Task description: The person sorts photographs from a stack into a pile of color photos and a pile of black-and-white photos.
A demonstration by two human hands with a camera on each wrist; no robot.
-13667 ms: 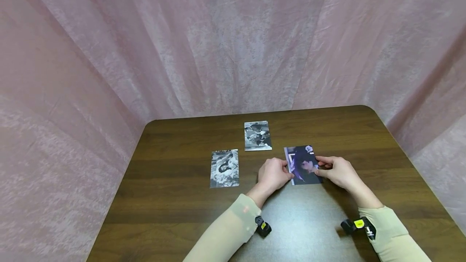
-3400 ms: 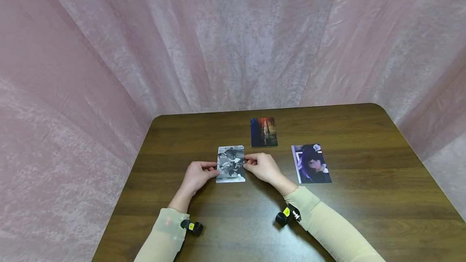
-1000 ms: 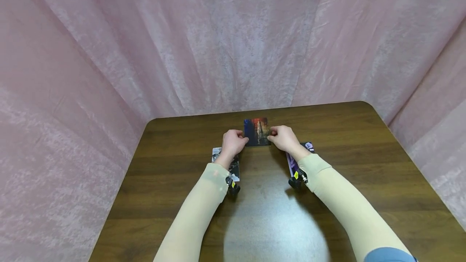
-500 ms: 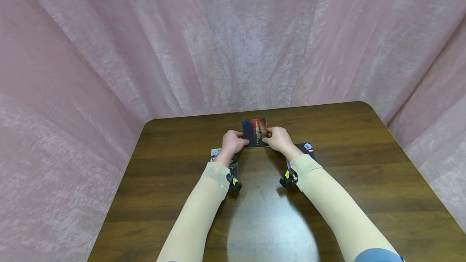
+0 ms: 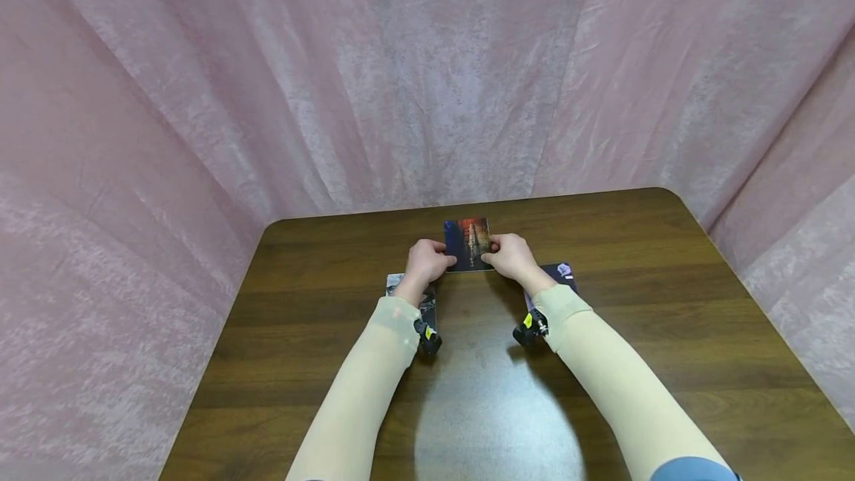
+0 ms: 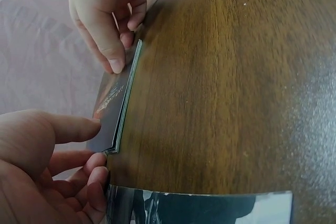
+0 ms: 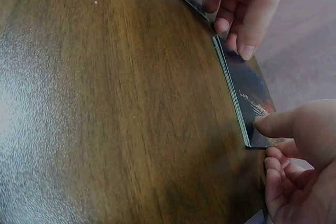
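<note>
Two-handed grip on photo stack (image 5: 467, 243), wooden table (image 5: 668, 332).

The counter (image 5: 668, 332) is bare wood on the right side and near the person, so a hand can pass there. Behind the colour photo stack (image 5: 467, 242) the pink curtain (image 5: 427, 95) closes the way. A black-and-white photo (image 5: 394, 284) and a purple photo (image 5: 561, 273) lie flat under the forearms.
</note>
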